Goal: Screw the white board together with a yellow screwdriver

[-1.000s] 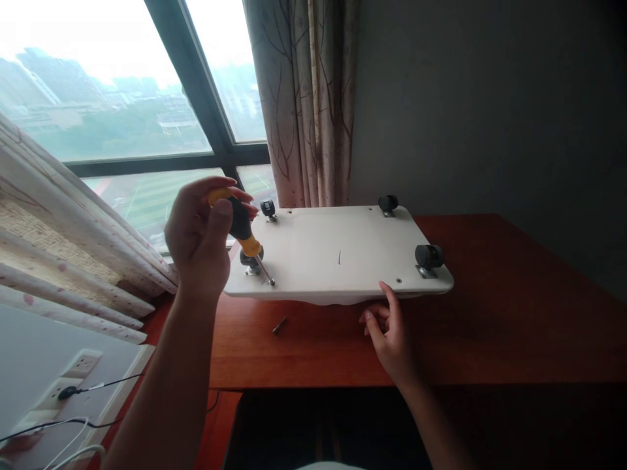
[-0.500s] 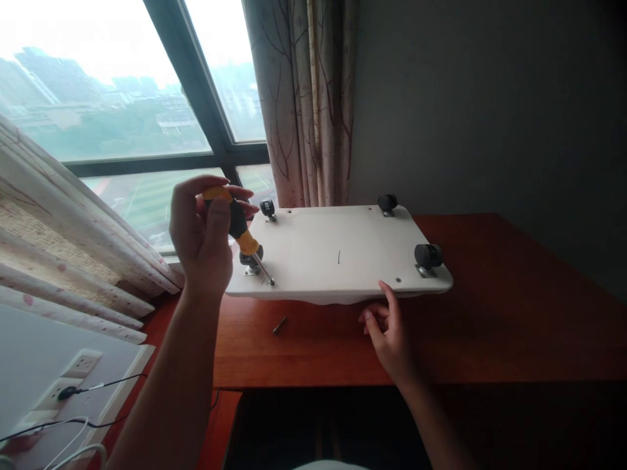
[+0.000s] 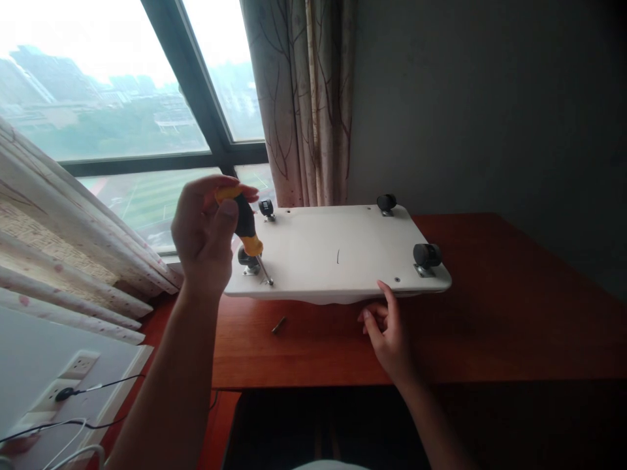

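My left hand (image 3: 203, 228) is closed around the yellow and black handle of a screwdriver (image 3: 246, 225). The screwdriver tilts, its metal shaft running down to a screw spot near the front left corner of a white panel (image 3: 313, 245). Black caster wheels stand up at the panel's corners, among them one at the front right (image 3: 427, 256) and one at the back right (image 3: 386, 203). My right hand (image 3: 389, 333) has its index fingertip against the panel's front edge, thumb apart and other fingers curled, holding nothing. A small screw-like metal piece (image 3: 279, 325) lies in front of the panel.
The panel rests on a reddish-brown wooden table (image 3: 514, 307). A window (image 3: 137, 130) and patterned curtains (image 3: 304, 98) are behind and to the left. Power sockets (image 3: 53, 391) with cables sit on the low wall at left.
My left hand has turned slightly on the screwdriver, whose handle now leans less and sits a little to the right. My right hand stays at the panel's edge.
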{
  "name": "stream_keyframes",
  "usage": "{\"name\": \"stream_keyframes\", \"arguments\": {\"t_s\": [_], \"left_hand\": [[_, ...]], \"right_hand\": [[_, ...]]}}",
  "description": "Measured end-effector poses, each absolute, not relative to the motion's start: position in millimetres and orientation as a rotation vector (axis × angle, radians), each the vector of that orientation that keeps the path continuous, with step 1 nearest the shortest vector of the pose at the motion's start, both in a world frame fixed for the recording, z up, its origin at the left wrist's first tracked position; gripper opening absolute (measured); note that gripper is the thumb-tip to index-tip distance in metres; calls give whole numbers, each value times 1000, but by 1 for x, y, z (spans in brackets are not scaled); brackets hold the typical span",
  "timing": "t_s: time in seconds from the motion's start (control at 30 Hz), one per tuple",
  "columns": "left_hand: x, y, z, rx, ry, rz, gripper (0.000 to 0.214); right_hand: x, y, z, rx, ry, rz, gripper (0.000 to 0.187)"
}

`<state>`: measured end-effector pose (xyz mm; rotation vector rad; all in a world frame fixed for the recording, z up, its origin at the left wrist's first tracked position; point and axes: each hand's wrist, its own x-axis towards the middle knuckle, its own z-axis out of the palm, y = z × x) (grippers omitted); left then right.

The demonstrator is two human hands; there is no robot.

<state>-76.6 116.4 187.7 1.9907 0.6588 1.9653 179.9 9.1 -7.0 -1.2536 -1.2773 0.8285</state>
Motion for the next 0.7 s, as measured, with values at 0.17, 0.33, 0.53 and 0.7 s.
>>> {"name": "stream_keyframes", "arguments": {"t_s": [0.17,0.33,0.53,0.7], "left_hand": [[-77,120,188,1976,745,2190,40],[-73,116,182,1961,748,2029,35],[-78,123,182,1986,666,2166,35],[-79,123,185,2002,761,2246,36]], "right_hand": [[179,9,-7,-1256,-1276,826,63],[179,9,-5,-1248,-1277,827,63],[179,8,-5,-1246,-1279,829,63],[179,9,-8,-1237,-1273,836,64]]}}
